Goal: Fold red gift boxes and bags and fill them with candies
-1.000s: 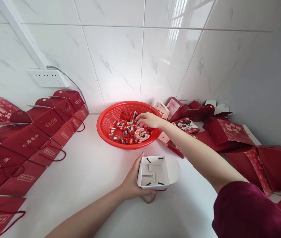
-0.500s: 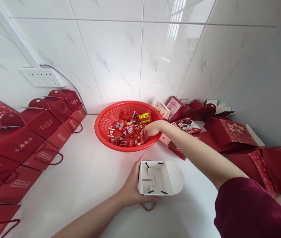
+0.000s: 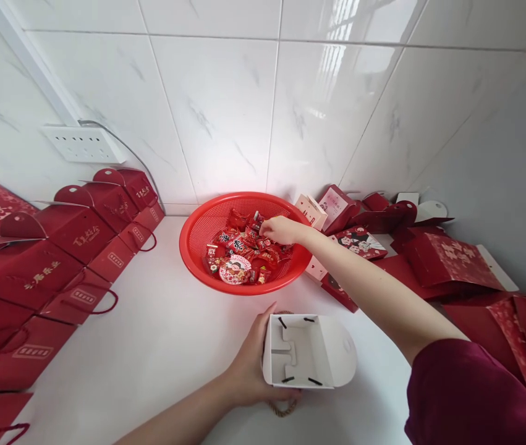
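My left hand [image 3: 251,364] is wrapped around the left side of a small white-lined gift box [image 3: 306,349]. The box is open at the top, its inside looks bare, and its rounded flap is folded out to the right. A twisted rope handle [image 3: 282,409] shows below it. Beyond the box is a red plastic basket [image 3: 193,259] holding red-wrapped candies [image 3: 239,244] and a round printed packet [image 3: 235,269]. My right hand [image 3: 284,230] reaches into the basket's right side, fingers curled together among the candies. What its fingertips pinch, if anything, is hidden.
Rows of red gift boxes [image 3: 75,232] with cord handles line the left side. More red boxes [image 3: 452,259] and printed small boxes [image 3: 360,241] lie to the right. A white socket strip [image 3: 81,144] with a cable is on the tiled wall behind.
My right hand has lifted and shifted slightly back among the candies. The candies have moved, and the round packet now shows at the front. My left hand still holds the box.
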Available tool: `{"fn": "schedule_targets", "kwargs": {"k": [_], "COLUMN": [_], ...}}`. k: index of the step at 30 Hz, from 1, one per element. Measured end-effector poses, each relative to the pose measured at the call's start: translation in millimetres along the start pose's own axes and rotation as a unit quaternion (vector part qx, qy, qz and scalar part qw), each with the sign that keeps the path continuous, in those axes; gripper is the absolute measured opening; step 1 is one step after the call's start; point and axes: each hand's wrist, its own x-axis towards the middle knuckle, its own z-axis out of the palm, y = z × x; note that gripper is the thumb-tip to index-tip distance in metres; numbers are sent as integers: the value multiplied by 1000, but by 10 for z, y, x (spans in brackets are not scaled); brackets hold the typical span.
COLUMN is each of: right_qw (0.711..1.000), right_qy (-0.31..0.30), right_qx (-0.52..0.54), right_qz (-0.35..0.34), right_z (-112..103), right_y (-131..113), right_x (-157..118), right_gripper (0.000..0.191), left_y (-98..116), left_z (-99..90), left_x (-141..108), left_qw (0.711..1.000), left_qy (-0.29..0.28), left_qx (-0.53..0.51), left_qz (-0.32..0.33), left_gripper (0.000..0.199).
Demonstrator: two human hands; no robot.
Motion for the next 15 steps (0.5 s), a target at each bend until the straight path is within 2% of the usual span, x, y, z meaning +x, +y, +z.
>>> {"fn": "schedule_targets", "kwargs": {"k": [5, 8, 15], "right_qw": [989, 981, 988], "right_qy": [-110, -150, -113], "right_qx": [-61, -76, -30], "right_qz": [77, 95, 100], "right_z": [130, 224, 318], "right_y": [-52, -78, -28], "right_x": [63, 74, 49], "right_gripper": [31, 31, 33], "left_y": [-28, -32, -19], "left_z": [0, 1, -3], "left_x": [-23, -23, -2], "left_qw": [999, 999, 999], "left_qy": [29, 33, 25], "left_qx": [16, 21, 21], "left_qz": [-8, -5, 13], "left_gripper": [139, 137, 133]}}
